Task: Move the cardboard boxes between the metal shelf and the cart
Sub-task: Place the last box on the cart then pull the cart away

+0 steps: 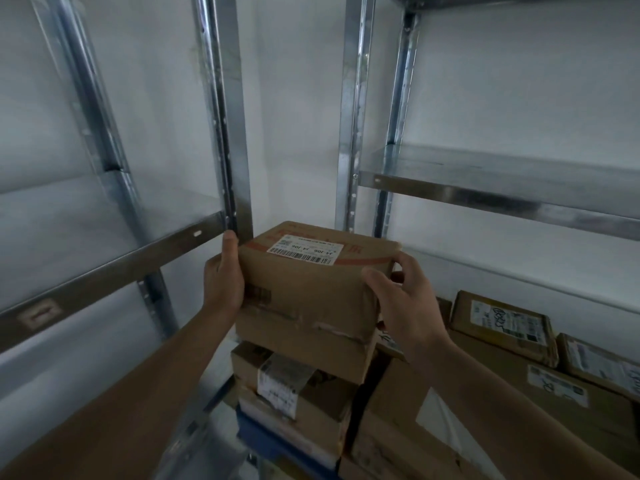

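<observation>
A brown cardboard box (304, 289) with a white barcode label and a red stripe is held up between both hands, in front of the gap between two metal shelf units. My left hand (221, 275) grips its left side, thumb at the top corner. My right hand (398, 299) grips its right side, fingers curled over the edge. Below it a stack of taped cardboard boxes (294, 393) rests on a blue cart (263, 441). The metal shelf on the left (114, 261) and the metal shelf on the right (485, 192) have bare boards at hand height.
More labelled cardboard boxes (505, 323) lie on the lower right, beside the stack. Two upright steel posts (235, 133) stand close behind the held box, with a white wall behind them.
</observation>
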Action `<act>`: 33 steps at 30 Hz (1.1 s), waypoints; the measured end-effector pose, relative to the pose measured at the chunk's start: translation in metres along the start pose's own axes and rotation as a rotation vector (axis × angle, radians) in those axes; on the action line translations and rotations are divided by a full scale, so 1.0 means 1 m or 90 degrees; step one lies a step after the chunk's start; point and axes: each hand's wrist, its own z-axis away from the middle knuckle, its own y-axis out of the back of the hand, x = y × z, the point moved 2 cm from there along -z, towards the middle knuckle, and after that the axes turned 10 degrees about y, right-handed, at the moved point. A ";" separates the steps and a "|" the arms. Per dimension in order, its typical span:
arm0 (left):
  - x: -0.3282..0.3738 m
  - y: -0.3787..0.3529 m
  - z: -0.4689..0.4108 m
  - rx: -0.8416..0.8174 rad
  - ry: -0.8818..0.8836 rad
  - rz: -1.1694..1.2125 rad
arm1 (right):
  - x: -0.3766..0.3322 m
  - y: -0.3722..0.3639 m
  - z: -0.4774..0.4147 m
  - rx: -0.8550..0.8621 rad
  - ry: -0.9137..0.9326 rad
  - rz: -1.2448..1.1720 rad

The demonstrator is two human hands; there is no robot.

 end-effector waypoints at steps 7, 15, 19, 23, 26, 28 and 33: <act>-0.017 0.013 0.002 -0.027 0.035 -0.003 | 0.003 -0.010 0.021 0.000 -0.033 0.049; -0.020 0.017 0.001 -0.056 0.024 0.029 | 0.001 -0.016 0.033 0.028 -0.039 0.054; -0.028 0.018 0.004 -0.073 0.008 0.043 | 0.007 -0.022 0.040 0.044 -0.039 0.050; -0.032 0.018 0.010 -0.085 -0.008 0.068 | 0.009 -0.024 0.045 0.041 -0.047 0.004; -0.033 0.017 0.013 -0.086 -0.012 0.079 | 0.008 -0.027 0.047 0.040 -0.045 -0.022; -0.033 0.017 0.012 -0.087 -0.013 0.076 | 0.006 -0.028 0.047 0.043 -0.039 -0.020; -0.036 0.021 0.010 -0.107 -0.009 0.078 | 0.010 -0.028 0.054 0.038 -0.049 -0.001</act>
